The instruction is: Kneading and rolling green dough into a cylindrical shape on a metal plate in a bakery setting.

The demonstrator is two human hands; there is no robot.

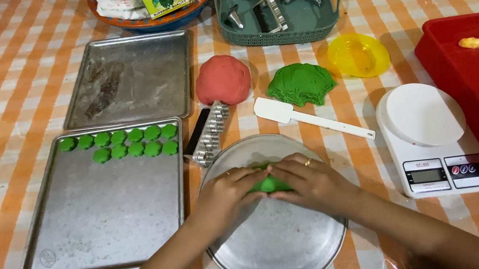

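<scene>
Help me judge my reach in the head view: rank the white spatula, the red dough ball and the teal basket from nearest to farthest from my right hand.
From the right hand:
1. White spatula, just beyond the round pan, slightly right.
2. Red dough ball, farther back, to the left.
3. Teal basket, at the table's far edge, holding metal tips.

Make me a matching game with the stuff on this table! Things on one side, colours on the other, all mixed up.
Things:
1. Spatula
2. Small bowl
3. Big dough ball
4. Dough piece between both hands

Colours:
A. Yellow
B. Green
C. White
D. Red

Pairs: 1-C, 2-A, 3-D, 4-B
</scene>
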